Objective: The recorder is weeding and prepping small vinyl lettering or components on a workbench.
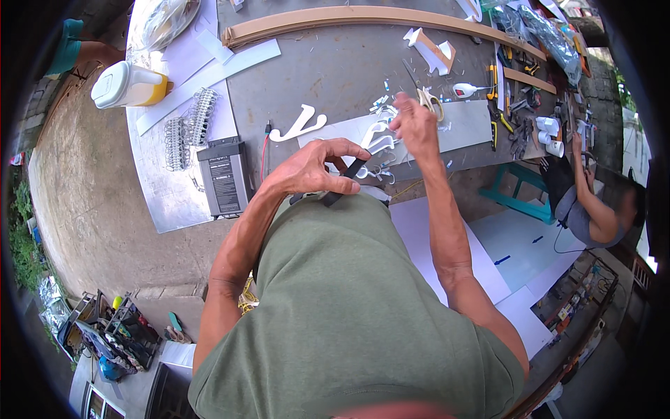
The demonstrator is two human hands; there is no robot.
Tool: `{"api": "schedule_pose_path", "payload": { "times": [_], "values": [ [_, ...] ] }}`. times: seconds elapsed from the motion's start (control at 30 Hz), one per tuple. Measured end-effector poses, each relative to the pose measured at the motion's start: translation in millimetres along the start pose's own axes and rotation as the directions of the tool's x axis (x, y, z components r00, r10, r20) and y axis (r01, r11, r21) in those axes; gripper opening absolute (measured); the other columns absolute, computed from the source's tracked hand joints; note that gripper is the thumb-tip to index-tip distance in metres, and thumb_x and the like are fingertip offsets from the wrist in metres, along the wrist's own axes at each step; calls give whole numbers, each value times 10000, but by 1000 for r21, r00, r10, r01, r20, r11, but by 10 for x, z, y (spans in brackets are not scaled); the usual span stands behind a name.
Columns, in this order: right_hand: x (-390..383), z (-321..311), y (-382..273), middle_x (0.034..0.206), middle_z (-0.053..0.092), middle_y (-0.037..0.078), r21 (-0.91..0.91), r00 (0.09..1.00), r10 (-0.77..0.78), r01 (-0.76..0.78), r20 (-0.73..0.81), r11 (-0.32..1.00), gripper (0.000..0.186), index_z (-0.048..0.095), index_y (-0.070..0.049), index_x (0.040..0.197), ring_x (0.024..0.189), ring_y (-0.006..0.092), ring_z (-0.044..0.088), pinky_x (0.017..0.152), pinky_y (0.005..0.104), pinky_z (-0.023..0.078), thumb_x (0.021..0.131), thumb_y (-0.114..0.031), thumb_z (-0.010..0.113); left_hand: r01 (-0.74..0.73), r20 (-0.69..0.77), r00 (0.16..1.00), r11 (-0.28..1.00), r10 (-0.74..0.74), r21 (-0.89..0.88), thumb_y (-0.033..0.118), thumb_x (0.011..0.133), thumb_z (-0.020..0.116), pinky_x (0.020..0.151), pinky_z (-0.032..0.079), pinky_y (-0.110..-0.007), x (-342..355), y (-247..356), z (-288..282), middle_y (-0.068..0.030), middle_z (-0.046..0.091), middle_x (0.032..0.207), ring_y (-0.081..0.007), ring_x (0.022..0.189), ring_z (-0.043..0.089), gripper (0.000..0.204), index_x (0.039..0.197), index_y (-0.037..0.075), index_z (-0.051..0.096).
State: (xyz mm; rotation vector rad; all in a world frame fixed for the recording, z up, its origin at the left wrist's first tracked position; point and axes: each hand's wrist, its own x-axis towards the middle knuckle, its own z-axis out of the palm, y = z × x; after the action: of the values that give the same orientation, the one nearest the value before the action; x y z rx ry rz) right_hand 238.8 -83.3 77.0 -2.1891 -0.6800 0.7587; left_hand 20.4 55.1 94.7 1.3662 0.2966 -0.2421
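Note:
My left hand [310, 166] is closed around a narrow black strip [356, 166], held at the table's near edge just in front of my shirt. To the right and a little farther off, my right hand [417, 127] hovers with its fingers curled together; whatever is in them, if anything, is hidden. Between the hands lie white curved cut-out pieces [380, 143], partly behind the left fingers, amid small white and blue scraps. Scissors [434, 106] lie just beyond the right hand. Left of these pieces rests a white letter-like shape [300, 126] on the grey tabletop [307, 73].
At left stand a grey boxed device [225, 180], wire coils [201, 112] and a white-and-yellow jug [131, 85]. A long brown strip [370, 15] spans the far side. Pliers and cutters [501, 119] lie at right. Another person [593, 209] works at far right beside a teal stool [513, 192].

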Motion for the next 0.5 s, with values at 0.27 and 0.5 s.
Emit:
{"api": "schedule_pose_path", "payload": {
  "times": [0.27, 0.5],
  "values": [
    [558, -499, 1651, 1099, 647, 216, -663, 923, -378, 234, -79, 711, 328, 636, 5, 1097, 999, 406, 619, 862, 506, 495, 815, -116, 749, -59, -90, 995, 996, 52, -73, 308, 713, 862, 734, 542, -289, -126, -94, -113, -66, 606, 1297, -181, 973, 630, 689, 1322, 71, 644],
    [730, -585, 1438, 959, 713, 252, -727, 989, -147, 111, 14, 678, 352, 696, 45, 976, 849, 418, 692, 805, 486, 537, 790, -254, 674, -108, -233, 970, 986, 76, -130, 362, 556, 898, 725, 539, -293, -213, 69, -175, -135, 608, 1254, -204, 992, 637, 1057, 1478, 52, 486]
  ]
}}
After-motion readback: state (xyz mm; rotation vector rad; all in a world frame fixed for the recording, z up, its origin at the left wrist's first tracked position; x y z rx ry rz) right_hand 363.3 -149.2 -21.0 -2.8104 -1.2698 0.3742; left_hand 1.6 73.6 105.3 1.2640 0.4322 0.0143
